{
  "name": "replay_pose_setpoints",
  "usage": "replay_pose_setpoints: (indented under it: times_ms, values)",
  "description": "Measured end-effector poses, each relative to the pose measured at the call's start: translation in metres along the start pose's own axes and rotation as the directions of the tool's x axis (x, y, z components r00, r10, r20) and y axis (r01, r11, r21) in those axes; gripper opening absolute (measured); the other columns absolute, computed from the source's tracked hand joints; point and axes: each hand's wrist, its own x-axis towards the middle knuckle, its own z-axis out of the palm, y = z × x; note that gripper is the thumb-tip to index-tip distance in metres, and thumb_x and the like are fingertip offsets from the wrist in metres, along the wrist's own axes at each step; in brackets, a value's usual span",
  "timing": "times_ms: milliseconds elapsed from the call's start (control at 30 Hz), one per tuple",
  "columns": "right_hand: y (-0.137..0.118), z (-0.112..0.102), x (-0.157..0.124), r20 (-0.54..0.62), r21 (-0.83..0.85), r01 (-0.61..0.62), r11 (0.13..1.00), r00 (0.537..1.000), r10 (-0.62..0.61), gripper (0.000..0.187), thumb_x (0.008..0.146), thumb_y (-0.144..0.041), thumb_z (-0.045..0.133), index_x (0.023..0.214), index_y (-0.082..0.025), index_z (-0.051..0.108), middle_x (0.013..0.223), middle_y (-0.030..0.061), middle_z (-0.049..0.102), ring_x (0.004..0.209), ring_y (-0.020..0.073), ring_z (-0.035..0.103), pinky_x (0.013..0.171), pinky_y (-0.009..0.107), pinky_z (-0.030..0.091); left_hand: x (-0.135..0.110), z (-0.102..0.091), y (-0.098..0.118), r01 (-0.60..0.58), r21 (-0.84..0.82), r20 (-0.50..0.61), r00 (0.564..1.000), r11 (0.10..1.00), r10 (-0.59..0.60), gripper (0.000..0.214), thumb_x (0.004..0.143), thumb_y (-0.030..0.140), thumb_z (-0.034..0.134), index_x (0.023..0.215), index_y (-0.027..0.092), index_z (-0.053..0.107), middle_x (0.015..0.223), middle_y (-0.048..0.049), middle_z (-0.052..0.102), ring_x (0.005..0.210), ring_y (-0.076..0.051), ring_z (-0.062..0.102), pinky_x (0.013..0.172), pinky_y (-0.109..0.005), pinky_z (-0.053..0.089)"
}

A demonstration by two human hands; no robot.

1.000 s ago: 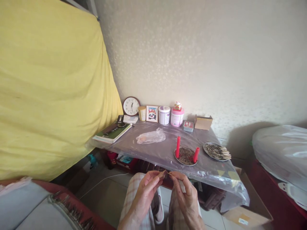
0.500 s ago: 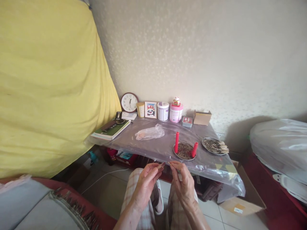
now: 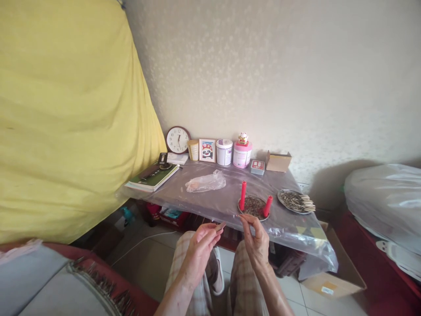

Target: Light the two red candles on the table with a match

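Observation:
My left hand point(image 3: 201, 243) is closed on a small brown matchbox point(image 3: 220, 226), held edge-up over my lap. A little to the right, my right hand point(image 3: 255, 239) pinches a thin match point(image 3: 242, 218) between thumb and fingertips, its tip just clear of the box. Both hands hover at the front edge of a plastic-covered table point(image 3: 210, 204). Just beyond them is a round metal dish point(image 3: 253, 207) of dark bits with two red candles point(image 3: 243, 195), one tall and one short, standing on it.
A second dish point(image 3: 294, 199) holds seeds and wooden sticks at the right. A crumpled plastic bag point(image 3: 205, 181), a green book point(image 3: 152, 177), a clock point(image 3: 177, 139), tins and a cardboard box point(image 3: 278, 161) line the table. A yellow cloth point(image 3: 66, 114) hangs at the left.
My right hand has drawn the match up and to the right, away from the matchbox. The two hands, touching before, now stand apart.

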Motion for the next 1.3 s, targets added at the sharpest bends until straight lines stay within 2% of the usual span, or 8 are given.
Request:
replay_pose_setpoints:
  times_ms: [167,333,433,533,800,933,1133,1300]
  values:
    - [-0.017,-0.005,0.002,-0.005,0.072,-0.058,0.996,0.998,0.059,0.017,0.099,-0.032,0.060,0.090,-0.023,0.071,0.088,0.0036,0.079,0.082,0.0192,0.075,0.078,0.032,0.060,0.002,-0.001,-0.002,0.012,-0.006,-0.009,1.000,1.000,-0.012,0.035,0.066,0.041,0.094,0.088,0.017,0.079,0.103,-0.0115,0.082,0.108,-0.029,0.070,0.102,-0.040,0.047]
    - [-0.022,-0.005,0.005,0.007,0.117,-0.127,0.985,0.992,0.127,0.014,0.094,-0.033,0.064,0.086,-0.024,0.071,0.083,0.0018,0.077,0.078,0.0191,0.072,0.076,0.031,0.058,0.004,-0.009,-0.006,0.000,0.008,-0.016,1.000,1.000,0.000,0.034,0.069,0.041,0.093,0.090,0.018,0.080,0.104,-0.0113,0.081,0.107,-0.026,0.070,0.101,-0.039,0.048]
    - [-0.022,-0.006,0.007,0.018,0.139,-0.185,0.973,0.983,0.184,0.013,0.092,-0.034,0.067,0.085,-0.025,0.073,0.082,0.0012,0.076,0.078,0.0194,0.070,0.076,0.031,0.056,0.006,-0.016,-0.009,-0.018,0.006,-0.035,0.999,1.000,0.018,0.034,0.069,0.042,0.093,0.090,0.019,0.080,0.100,-0.0086,0.081,0.102,-0.024,0.071,0.100,-0.038,0.048]
    - [-0.019,-0.006,0.009,-0.001,0.176,-0.247,0.953,0.968,0.251,0.017,0.092,-0.037,0.067,0.083,-0.024,0.073,0.080,0.0013,0.075,0.076,0.0195,0.069,0.073,0.031,0.055,0.007,-0.021,-0.010,-0.006,0.006,-0.030,1.000,1.000,0.006,0.033,0.070,0.042,0.092,0.089,0.019,0.079,0.109,-0.0114,0.082,0.105,-0.024,0.071,0.103,-0.040,0.047]
    - [-0.004,0.001,0.008,-0.036,0.323,-0.378,0.867,0.911,0.411,0.028,0.088,-0.050,0.071,0.082,-0.023,0.073,0.078,0.0024,0.073,0.074,0.0210,0.068,0.071,0.035,0.057,0.005,-0.024,-0.007,0.006,0.009,-0.038,0.999,1.000,-0.006,0.037,0.068,0.045,0.094,0.089,0.019,0.078,0.111,-0.0126,0.082,0.109,-0.025,0.070,0.107,-0.041,0.046]
    - [-0.003,0.002,0.008,-0.025,0.377,-0.410,0.830,0.892,0.452,0.025,0.088,-0.049,0.074,0.083,-0.025,0.072,0.079,0.0002,0.071,0.074,0.0198,0.065,0.073,0.035,0.056,0.005,-0.026,-0.008,0.007,0.008,-0.062,0.998,1.000,-0.007,0.039,0.066,0.045,0.095,0.088,0.019,0.078,0.105,-0.0113,0.082,0.107,-0.025,0.071,0.104,-0.041,0.049]
    - [-0.002,0.003,0.011,-0.024,0.427,-0.433,0.794,0.872,0.489,0.025,0.087,-0.047,0.076,0.085,-0.022,0.072,0.080,0.0001,0.070,0.076,0.0182,0.062,0.077,0.034,0.053,0.004,-0.029,-0.008,0.009,0.003,-0.071,0.997,1.000,-0.009,0.037,0.068,0.045,0.094,0.089,0.019,0.078,0.108,-0.0110,0.082,0.108,-0.025,0.070,0.104,-0.040,0.048]
    - [-0.005,0.003,0.016,-0.041,0.459,-0.450,0.766,0.851,0.524,0.030,0.081,-0.050,0.080,0.082,-0.021,0.074,0.076,0.0003,0.069,0.073,0.0170,0.061,0.074,0.032,0.051,0.004,-0.031,-0.010,0.002,0.018,-0.077,0.997,1.000,-0.001,0.036,0.070,0.045,0.093,0.091,0.019,0.078,0.106,-0.0107,0.081,0.108,-0.026,0.070,0.104,-0.041,0.049]
